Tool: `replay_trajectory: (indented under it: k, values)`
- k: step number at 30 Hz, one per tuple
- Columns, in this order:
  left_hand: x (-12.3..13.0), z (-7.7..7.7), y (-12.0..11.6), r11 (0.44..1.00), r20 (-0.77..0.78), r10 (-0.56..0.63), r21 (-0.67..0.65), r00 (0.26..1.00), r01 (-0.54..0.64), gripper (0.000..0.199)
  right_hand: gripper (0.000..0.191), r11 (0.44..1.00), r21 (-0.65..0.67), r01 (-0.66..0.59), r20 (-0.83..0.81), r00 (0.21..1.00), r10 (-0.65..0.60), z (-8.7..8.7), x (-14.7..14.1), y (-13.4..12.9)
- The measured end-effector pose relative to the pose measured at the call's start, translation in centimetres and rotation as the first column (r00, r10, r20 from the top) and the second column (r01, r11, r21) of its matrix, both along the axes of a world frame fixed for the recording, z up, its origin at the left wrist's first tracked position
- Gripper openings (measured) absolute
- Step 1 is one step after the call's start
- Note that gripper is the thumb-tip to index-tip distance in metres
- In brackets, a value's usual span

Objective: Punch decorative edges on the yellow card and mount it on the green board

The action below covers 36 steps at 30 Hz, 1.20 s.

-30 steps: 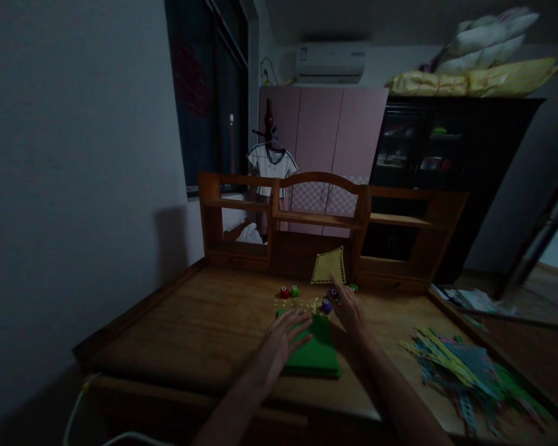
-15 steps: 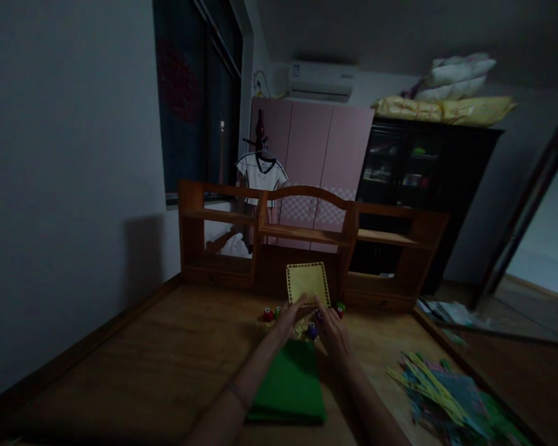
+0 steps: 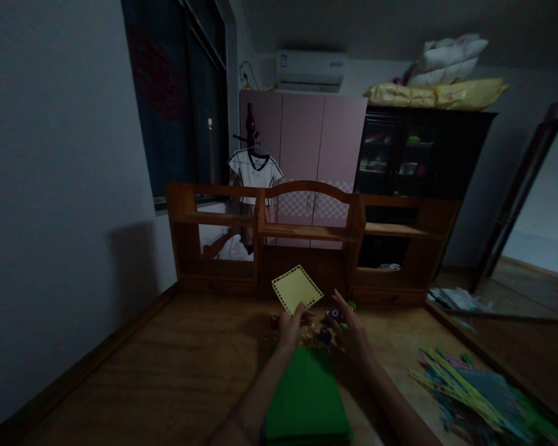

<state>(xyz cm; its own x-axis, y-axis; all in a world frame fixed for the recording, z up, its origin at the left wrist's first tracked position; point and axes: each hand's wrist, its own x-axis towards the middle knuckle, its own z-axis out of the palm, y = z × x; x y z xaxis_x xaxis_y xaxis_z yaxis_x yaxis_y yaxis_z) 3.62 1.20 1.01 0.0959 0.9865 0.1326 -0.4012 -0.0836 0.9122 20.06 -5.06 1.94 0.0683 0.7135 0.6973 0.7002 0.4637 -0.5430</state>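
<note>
A yellow square sheet [image 3: 297, 289] with a row of dark holes or dots along its edges is tilted up above the table. My left hand [image 3: 290, 329] grips it by its lower corner, thumb on the near face. My right hand [image 3: 353, 331] is apart from the sheet, to its right, with fingers spread and nothing seen in them. Below and between the hands lie small coloured pieces: a blue one [image 3: 325, 335], a purple one [image 3: 335, 313] and a red one [image 3: 274, 321]. Pale scraps lie around them. Nearer to me is a stack of green sheets [image 3: 307, 396].
At the right of the wooden table [image 3: 167, 371] lies a pile of coloured strips and sheets [image 3: 474, 390]. A wooden shelf unit [image 3: 307, 238] stands along the far edge, and a wall [image 3: 65, 186] runs along the left.
The yellow sheet has turned so that a corner points up. My right hand has let go of it and moved right; my left hand still holds it. The view has shifted slightly.
</note>
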Motion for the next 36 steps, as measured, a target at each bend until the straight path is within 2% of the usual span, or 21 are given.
replay_trajectory:
  k: [4, 8, 10, 13, 17, 20, 23, 25, 28, 31, 34, 36]
  values:
    - [-0.4, -0.7, 0.6, 0.998, 0.127, 0.026, -0.052, 0.992, -0.02, 0.046, 0.038, 0.995, -0.057, 0.08, -0.149, 0.985, -0.088, 0.1, 1.0, -0.3]
    - [-0.7, 0.2, 0.1, 0.995, 0.207, 0.022, -0.102, 0.978, -0.001, 0.041, 0.036, 0.991, -0.025, 0.128, -0.221, 0.967, -0.131, 1.0, 1.0, -1.2]
    - [-0.7, 0.8, -0.5, 0.995, 0.213, -0.027, -0.091, 0.977, 0.047, 0.04, 0.039, 0.993, -0.042, 0.106, -0.274, 0.955, -0.114, 1.3, 0.9, -1.4]
    - [-0.6, 1.4, -1.6, 0.994, 0.194, -0.092, -0.045, 0.977, 0.102, 0.039, 0.046, 0.994, -0.105, -0.011, -0.425, 0.904, -0.035, 1.3, 1.0, -1.3]
    - [-0.3, 1.5, -2.4, 0.991, 0.148, -0.134, -0.002, 0.98, 0.136, 0.043, 0.051, 0.96, -0.153, -0.234, -0.659, 0.748, 0.077, 0.7, 1.3, -0.6]
    - [0.0, 1.0, -2.3, 0.996, 0.071, -0.093, -0.004, 0.993, 0.093, 0.05, 0.049, 0.911, -0.147, -0.384, -0.797, 0.592, 0.121, 0.3, 1.5, -0.1]
    - [0.0, 0.4, -2.0, 0.999, -0.029, -0.039, 0.025, 0.999, 0.039, 0.05, 0.042, 0.866, -0.119, -0.486, -0.876, 0.462, 0.139, 0.0, 1.7, 0.3]
    - [0.0, 0.1, -1.9, 0.999, -0.078, -0.015, 0.046, 0.997, 0.019, 0.05, 0.036, 0.853, -0.088, -0.514, -0.9, 0.409, 0.153, -0.1, 1.7, 0.4]
    - [-0.1, 0.0, -1.9, 0.998, -0.104, -0.001, 0.067, 0.995, 0.008, 0.051, 0.031, 0.85, -0.05, -0.524, -0.9, 0.392, 0.189, -0.1, 1.6, 0.3]
    - [-0.2, 0.2, -2.1, 0.995, -0.129, 0.01, 0.103, 0.992, 0.003, 0.05, 0.033, 0.85, -0.054, -0.524, -0.874, 0.436, 0.214, 0.1, 1.6, 0.1]
    - [-0.2, 0.1, -2.2, 0.992, -0.17, 0.034, 0.126, 0.985, -0.012, 0.049, 0.037, 0.859, -0.108, -0.501, -0.854, 0.488, 0.177, 0.2, 1.8, 0.0]
    - [-0.2, 0.0, -2.1, 0.991, -0.193, 0.041, 0.134, 0.98, -0.015, 0.049, 0.037, 0.859, -0.129, -0.496, -0.864, 0.48, 0.148, 0.3, 2.1, 0.0]
